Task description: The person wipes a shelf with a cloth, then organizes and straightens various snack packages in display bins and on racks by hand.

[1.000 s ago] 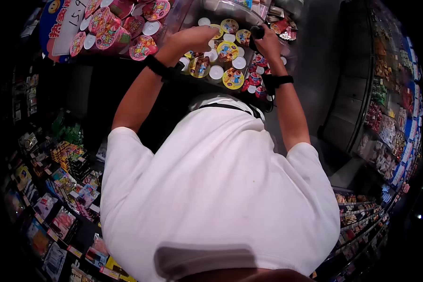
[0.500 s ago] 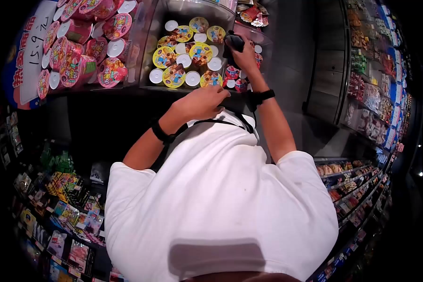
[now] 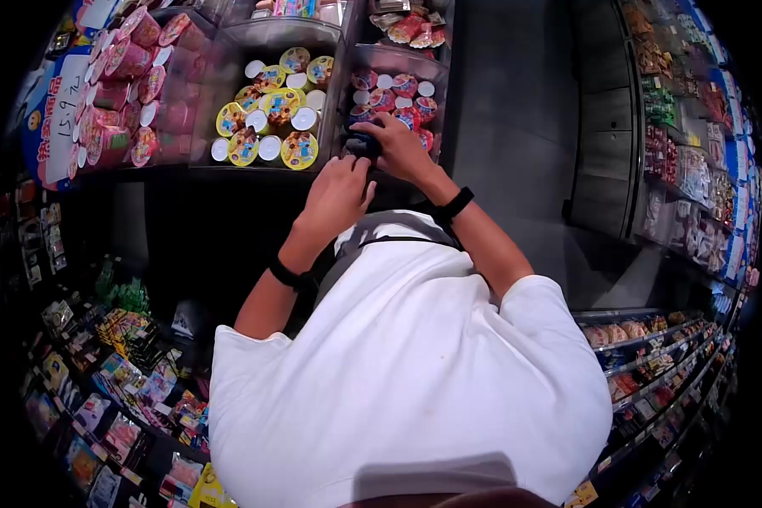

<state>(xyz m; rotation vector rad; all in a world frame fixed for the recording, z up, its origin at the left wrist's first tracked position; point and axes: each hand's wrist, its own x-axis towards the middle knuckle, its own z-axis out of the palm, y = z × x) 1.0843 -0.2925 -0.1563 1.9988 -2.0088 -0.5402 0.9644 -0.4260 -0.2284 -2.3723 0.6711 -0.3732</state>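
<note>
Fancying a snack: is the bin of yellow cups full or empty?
Not empty: yellow cups lie crowded across the bin. Whether it is full, I cannot tell.

The right hand grips a small dark object at the near edge of a clear bin of red-and-blue lidded cups. The left hand is beside it, palm down, its fingertips at or just beside the object; contact cannot be made out. Next to that bin on the left, another clear bin holds yellow-lidded cups, some turned so their white bases show. Further left, pink cups are piled behind clear walls, next to a sign handwritten "15.9元". Black bands circle both wrists, below a white short-sleeved shirt. Shelves of packaged goods stand on the right, across a dark grey floor.
</note>
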